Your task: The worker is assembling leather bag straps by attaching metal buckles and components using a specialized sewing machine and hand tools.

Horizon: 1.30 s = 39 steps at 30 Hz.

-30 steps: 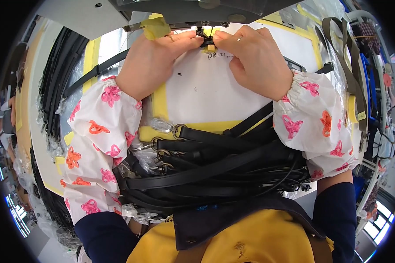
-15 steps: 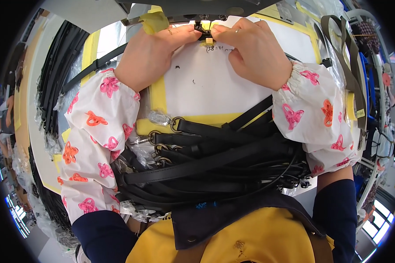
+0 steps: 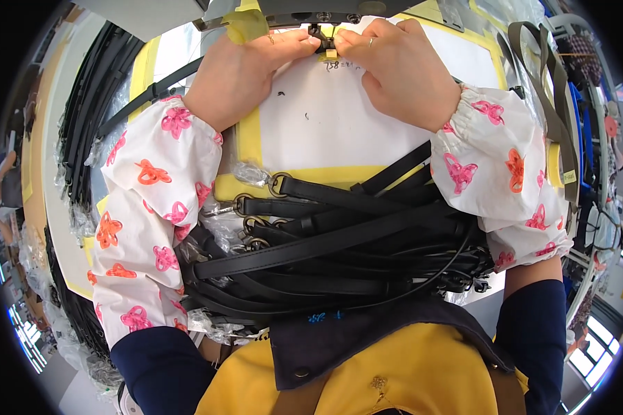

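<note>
Both left hand [image 3: 232, 79] and right hand [image 3: 403, 72] are held by a black part [image 3: 323, 43] at the machine [image 3: 291, 19], fingertips close together; grip cannot be told.

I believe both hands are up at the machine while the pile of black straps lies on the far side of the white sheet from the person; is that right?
Not quite: the pile of black straps lies on the near side of the white sheet, as the head view shows. The left hand and right hand are indeed up at the machine.
</note>
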### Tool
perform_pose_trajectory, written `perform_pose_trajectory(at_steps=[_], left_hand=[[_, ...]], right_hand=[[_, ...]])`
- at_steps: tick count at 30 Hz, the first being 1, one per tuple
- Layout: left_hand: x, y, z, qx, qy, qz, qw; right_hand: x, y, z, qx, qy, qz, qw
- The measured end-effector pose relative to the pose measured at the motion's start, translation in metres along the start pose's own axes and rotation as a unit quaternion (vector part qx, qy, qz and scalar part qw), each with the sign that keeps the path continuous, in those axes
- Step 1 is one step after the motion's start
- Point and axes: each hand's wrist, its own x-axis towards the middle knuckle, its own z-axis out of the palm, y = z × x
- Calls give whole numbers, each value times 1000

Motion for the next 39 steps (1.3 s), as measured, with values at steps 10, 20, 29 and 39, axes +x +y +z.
perform_pose_trajectory(at_steps=[10,20,29,39], left_hand=[[-1,3,-2,26,-37,-30,999],[-3,6,-1,30,-41,-33,998],[-2,12,-5,7,-30,-18,999],[-2,9,-2,6,-33,-21,999]], right_hand=[[1,-2,-3,-14,-22,-7,1000],[2,-7,-5,6,-85,29,996],[0,-5,-5,-14,-64,13,998],[2,-3,-2,10,-97,44,994]])
